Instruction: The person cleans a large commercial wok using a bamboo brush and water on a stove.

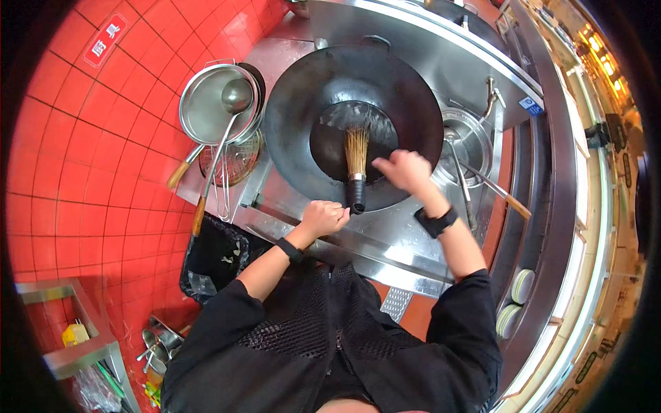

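A dark round wok (289, 131) sits in front of me with a little liquid in its bottom. Resting in it is a wok brush (357, 155), its straw bristles pointing away from me and its black handle toward the near rim. My left hand (325, 219) is closed at the near edge of the wok, seemingly around its ear handle, which the fingers hide. Over the right side of the wok hovers my right hand (407, 171), apart from the brush. Its thumb sticks out to the left, the other fingers are loosely bent, and nothing shows in it.
A strainer (200, 103) with a ladle (237, 96) lies left of the wok. To the right, a round basin (485, 148) holds long-handled tools below a tap (491, 96). A black bin (217, 258) stands at lower left. Plates (509, 320) are stacked at right.
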{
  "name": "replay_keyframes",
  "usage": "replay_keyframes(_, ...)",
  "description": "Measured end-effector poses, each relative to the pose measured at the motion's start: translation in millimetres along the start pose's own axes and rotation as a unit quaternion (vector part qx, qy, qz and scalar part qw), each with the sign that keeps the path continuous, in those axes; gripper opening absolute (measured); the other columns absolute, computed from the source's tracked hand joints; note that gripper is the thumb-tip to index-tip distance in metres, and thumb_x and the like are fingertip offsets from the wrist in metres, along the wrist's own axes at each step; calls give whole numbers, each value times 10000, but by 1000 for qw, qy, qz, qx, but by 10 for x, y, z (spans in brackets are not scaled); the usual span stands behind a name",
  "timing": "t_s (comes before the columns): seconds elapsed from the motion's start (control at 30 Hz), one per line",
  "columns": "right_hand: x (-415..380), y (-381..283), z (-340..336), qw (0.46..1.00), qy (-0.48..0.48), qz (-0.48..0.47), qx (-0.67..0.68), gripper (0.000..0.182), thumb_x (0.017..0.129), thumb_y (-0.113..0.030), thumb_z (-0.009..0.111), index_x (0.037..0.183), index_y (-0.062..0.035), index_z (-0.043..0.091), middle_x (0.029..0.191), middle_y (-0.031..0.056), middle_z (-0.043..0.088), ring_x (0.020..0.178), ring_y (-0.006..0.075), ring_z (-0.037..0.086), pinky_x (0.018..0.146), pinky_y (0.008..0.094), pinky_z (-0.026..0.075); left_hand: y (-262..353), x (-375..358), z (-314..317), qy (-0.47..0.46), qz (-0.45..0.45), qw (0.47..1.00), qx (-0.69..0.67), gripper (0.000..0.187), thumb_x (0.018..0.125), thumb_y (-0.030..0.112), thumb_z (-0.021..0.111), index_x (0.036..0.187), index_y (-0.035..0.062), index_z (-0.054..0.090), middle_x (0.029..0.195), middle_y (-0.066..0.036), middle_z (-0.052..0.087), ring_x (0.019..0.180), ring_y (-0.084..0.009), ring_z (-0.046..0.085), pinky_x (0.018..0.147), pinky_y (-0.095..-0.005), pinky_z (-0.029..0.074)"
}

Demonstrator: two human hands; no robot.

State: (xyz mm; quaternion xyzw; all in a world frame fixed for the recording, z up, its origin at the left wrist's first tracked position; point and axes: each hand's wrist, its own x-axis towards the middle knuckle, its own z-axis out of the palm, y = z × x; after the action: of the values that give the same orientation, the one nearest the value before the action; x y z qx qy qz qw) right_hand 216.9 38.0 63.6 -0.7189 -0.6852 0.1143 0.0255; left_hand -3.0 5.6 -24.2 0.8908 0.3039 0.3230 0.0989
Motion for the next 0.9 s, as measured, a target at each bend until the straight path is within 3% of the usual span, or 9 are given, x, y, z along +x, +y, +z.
replay_keyframes(0.13, -170, -405, 130, 991, -106, 75, -40, 696, 720, -715, 578, 849, -43, 707, 835, 146, 699, 794, 281, 695, 686, 375, 541, -5, 30, -38, -29, -7, 999, -18, 317, 788, 197, 631, 508, 67, 559, 540, -67, 566, 481, -249, 588, 453, -368, 473)
replay_keyframes(0.2, -161, -473, 293, 985, -150, 78, -19, 785, 671, -770, 571, 851, -18, 702, 851, 179, 695, 829, 310, 689, 715, 393, 544, -20, 12, 20, -40, -13, 999, -34, 289, 792, 206, 628, 540, 69, 596, 570, -71, 596, 503, -252, 605, 466, -370, 483)
replay_keyframes(0.33, -86, -579, 518, 977, -176, 122, -7, 777, 629, -710, 662, 934, 3, 684, 962, 191, 684, 905, 318, 674, 788, 391, 537, -39, 1, 69, -29, 9, 998, -59, 286, 809, 210, 616, 553, 82, 615, 581, -63, 606, 505, -243, 609, 466, -368, 486)
replay_keyframes(0.37, -40, -555, 592, 977, -173, 128, -3, 675, 668, -604, 686, 947, 11, 680, 978, 193, 679, 919, 313, 671, 799, 406, 536, 11, 24, 52, -20, 8, 998, -57, 300, 813, 215, 615, 544, 84, 603, 560, -65, 585, 491, -245, 600, 459, -370, 482)
replay_keyframes(0.53, -91, -252, 497, 976, -101, 183, -61, 520, 793, -421, 611, 1021, 44, 566, 965, 246, 651, 901, 369, 662, 794, 429, 537, -46, 31, 27, -9, 22, 996, -84, 330, 827, 222, 604, 529, 82, 578, 533, -78, 553, 473, -255, 582, 441, -378, 471)
replay_keyframes(0.67, -257, 93, 277, 977, 94, 85, -171, 448, 840, -387, 549, 1016, 23, 499, 893, 201, 605, 764, 340, 664, 673, 436, 534, -61, 24, 37, -8, 24, 996, -88, 352, 841, 232, 587, 521, 86, 568, 537, -77, 559, 478, -252, 586, 437, -377, 471)
replay_keyframes(0.7, -271, 63, 261, 974, 108, 80, -183, 444, 819, -403, 605, 996, -9, 502, 860, 181, 609, 727, 325, 661, 633, 414, 527, -64, 13, 41, -13, 26, 995, -91, 356, 844, 236, 583, 520, 88, 568, 537, -75, 560, 480, -251, 588, 437, -375, 473)
replay_keyframes(0.8, -337, -109, 245, 971, 44, 100, -211, 498, 782, -449, 674, 1003, -41, 493, 819, 121, 606, 727, 296, 667, 621, 374, 528, -69, 8, 52, -11, 26, 996, -87, 358, 843, 239, 585, 519, 89, 566, 543, -73, 569, 480, -252, 591, 442, -371, 480)
replay_keyframes(0.9, -427, -295, 17, 983, 40, 99, -149, 486, 739, -445, 720, 914, -29, 540, 727, 161, 639, 690, 323, 662, 615, 410, 535, -71, 7, 55, -20, 20, 995, -93, 353, 842, 244, 586, 530, 80, 590, 550, -72, 578, 479, -251, 595, 446, -366, 488)
